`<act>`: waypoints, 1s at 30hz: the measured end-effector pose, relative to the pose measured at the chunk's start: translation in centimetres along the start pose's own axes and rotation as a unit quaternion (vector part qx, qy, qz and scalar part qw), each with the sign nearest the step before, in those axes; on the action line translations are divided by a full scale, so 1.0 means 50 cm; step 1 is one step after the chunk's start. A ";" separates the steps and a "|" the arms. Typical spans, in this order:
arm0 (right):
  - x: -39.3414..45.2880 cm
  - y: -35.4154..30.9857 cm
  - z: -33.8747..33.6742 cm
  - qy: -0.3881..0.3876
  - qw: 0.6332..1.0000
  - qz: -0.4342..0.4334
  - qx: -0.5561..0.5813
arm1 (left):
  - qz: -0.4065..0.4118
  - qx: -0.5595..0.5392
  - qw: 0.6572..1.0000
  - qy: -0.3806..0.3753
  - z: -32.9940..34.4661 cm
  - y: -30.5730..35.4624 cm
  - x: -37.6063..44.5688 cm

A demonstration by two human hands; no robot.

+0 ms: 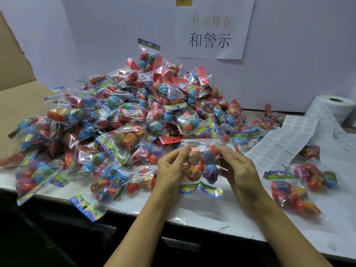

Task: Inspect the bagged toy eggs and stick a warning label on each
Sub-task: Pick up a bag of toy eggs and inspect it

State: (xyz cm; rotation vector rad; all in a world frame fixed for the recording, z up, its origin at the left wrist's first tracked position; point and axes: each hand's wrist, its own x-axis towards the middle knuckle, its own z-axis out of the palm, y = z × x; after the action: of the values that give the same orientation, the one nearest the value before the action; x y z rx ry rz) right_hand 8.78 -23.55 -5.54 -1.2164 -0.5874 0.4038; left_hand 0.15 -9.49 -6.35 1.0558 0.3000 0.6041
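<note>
Bag [202, 166] of toy eggs held up just above the bench [192, 214] near its front edge, header card hanging at the bottom; red, blue and purple eggs visible through the clear film; left hand [171, 170] pinches the bag's left side, thumb and fingers curled on the film; right hand [238, 170] pinches the right side the same way, fingertips at the film; label strip [283, 143] lies flat just right of the hands, running back to the roll [335, 108] standing at the bench's right rear; whether a label is already on the held bag, cannot tell; pile [125, 116] of bagged eggs heaped over the left and middle of the bench, reaching the back wall; a few loose bags [296, 189] lie to the right front, beside and partly under the strip; carton flap [15, 74] at the left edge behind the pile; paper sign [212, 27] with printed characters taped on the wall above the pile.
</note>
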 end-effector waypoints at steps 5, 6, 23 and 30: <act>0.000 0.004 0.001 0.054 0.992 -0.056 -0.095 | 0.013 0.008 1.000 0.008 0.001 0.000 0.000; -0.001 0.006 0.002 0.047 0.990 -0.068 -0.115 | 0.015 0.015 1.000 0.004 0.001 -0.001 0.000; 0.003 0.011 -0.007 -0.065 0.997 0.005 0.031 | -0.007 0.003 1.000 -0.006 -0.002 -0.001 0.011; -0.005 0.003 -0.006 -0.020 1.000 -0.003 -0.023 | 0.049 0.058 0.997 -0.014 -0.004 -0.012 0.001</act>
State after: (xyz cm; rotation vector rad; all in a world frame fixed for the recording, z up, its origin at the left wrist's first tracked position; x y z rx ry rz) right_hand 8.78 -23.84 -5.82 -1.2531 -0.6378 0.4125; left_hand 0.29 -9.53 -6.96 1.1946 0.2614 0.6660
